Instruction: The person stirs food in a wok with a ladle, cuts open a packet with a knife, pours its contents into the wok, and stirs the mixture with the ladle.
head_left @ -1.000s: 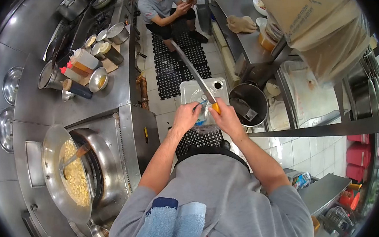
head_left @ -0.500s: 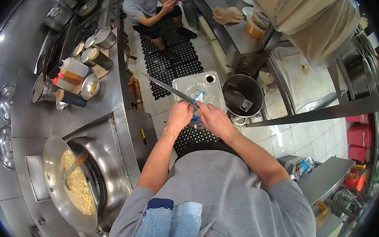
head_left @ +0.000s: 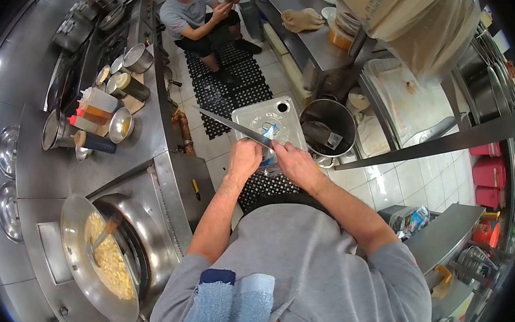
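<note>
My right hand [head_left: 296, 164] is closed round the handle of a long knife [head_left: 236, 126], whose blade points up and to the left. My left hand [head_left: 245, 157] is closed on a clear and blue plastic packet [head_left: 266, 158] between my hands; the fingers partly hide it. The blade crosses the packet near its top; whether it touches the plastic I cannot tell. Below and beyond my hands lies a metal steam-pan lid [head_left: 255, 109] with a round hole in one corner. Just right of it stands a deep metal pot [head_left: 333, 118] with something plastic inside.
On the left, a large wok [head_left: 73, 237] holds pale diced food and a ladle [head_left: 103, 236]. Squeeze bottles [head_left: 96, 100] and metal bowls [head_left: 121, 125] line the counter. A person [head_left: 190, 16] sits ahead, beyond a black floor mat [head_left: 221, 82]. A steel shelf edge [head_left: 428, 141] juts in from the right.
The view has shifted slightly. My hands stay together at the packet, with the knife still across it and its blade a little lower and flatter.
</note>
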Available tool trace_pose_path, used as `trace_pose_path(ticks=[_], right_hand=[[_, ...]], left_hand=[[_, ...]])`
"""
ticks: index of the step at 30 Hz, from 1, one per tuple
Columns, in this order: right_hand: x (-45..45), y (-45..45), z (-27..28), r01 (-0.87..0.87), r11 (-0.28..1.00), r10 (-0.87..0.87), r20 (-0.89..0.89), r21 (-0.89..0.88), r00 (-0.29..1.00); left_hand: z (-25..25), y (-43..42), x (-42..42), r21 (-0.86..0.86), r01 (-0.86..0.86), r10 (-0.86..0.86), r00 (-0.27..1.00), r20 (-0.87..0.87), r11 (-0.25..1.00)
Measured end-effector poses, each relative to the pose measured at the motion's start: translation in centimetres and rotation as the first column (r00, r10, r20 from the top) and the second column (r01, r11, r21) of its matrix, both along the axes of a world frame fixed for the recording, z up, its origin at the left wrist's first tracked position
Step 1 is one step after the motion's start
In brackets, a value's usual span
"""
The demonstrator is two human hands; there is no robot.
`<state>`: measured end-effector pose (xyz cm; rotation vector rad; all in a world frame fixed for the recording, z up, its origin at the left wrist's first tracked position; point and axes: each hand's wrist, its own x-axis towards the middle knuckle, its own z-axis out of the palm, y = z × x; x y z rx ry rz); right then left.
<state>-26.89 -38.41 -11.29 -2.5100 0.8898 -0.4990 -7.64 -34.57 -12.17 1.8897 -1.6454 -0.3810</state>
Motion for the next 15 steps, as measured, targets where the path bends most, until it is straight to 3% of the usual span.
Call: trace_pose_path(ticks=[12, 15], right_hand=[[-5.8, 1.2, 1.4, 0.045, 0.994, -0.020, -0.246, 0.099, 0.969], [-6.2, 1.5, 2.9, 0.068, 0.992, -0.034, -0.289, 0.109, 0.957]], left_hand=[[0.3, 0.0, 0.0, 0.019, 0.014, -0.015, 1.000, 0.016, 1.000], [0.0, -0.1, -0.1, 0.031, 0.036, -0.038, 0.994, 0.100, 0.999]])
